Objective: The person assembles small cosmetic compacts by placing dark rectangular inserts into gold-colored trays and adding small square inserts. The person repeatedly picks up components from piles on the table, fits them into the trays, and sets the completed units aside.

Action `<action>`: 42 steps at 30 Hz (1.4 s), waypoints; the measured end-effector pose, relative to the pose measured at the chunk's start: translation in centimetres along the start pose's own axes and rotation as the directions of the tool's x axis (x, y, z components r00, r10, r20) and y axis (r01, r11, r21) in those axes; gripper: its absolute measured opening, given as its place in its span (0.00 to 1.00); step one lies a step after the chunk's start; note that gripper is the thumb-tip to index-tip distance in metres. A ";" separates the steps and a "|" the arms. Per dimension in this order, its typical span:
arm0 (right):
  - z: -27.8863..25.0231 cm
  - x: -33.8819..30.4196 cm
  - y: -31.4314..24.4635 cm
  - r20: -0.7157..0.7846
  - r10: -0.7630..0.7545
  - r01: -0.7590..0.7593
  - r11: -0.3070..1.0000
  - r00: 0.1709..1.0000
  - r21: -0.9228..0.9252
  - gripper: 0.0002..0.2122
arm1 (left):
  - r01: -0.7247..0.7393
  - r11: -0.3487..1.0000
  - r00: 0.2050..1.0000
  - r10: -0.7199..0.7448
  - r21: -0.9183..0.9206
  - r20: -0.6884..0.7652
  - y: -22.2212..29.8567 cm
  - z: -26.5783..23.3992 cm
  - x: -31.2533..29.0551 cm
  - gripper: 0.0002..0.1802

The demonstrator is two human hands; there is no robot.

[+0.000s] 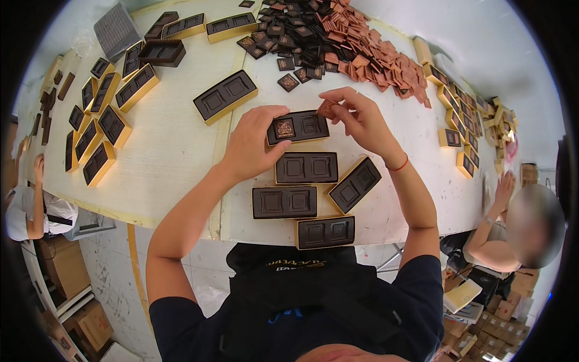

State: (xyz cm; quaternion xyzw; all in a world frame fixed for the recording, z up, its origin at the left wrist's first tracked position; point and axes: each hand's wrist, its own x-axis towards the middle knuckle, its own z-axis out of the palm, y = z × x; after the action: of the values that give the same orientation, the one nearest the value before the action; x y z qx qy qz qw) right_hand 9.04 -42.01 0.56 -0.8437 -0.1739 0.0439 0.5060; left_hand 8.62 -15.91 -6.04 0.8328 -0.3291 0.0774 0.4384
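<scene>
Four boxes (300,202) nearer the body, heaped squares (374,54) beyond, left hand (252,142) gripping a half-filled box's (299,134) left end, right hand (360,122) pinching a red-brown square (326,109) at its far right corner

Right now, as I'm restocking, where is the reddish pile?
In the head view, the reddish pile lies upper right of centre, beyond the right hand, dark squares at its left.

Gold boxes (232,107), dark brown trays (306,168), black squares (288,82) and reddish-brown squares (362,61)
</scene>
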 end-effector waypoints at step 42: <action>1.3 -5.2 1.5 0.398 -0.124 0.380 0.639 0.909 -0.668 0.29 | -0.158 0.954 0.987 0.161 0.254 0.007 1.3 -0.3 -0.5 0.17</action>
State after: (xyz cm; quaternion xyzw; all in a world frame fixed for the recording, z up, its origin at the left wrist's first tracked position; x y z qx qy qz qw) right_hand 4.23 -43.28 -1.95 -0.9228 -0.3728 0.0329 0.0916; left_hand 7.48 -15.95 -5.17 0.8522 -0.3796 0.1595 0.3230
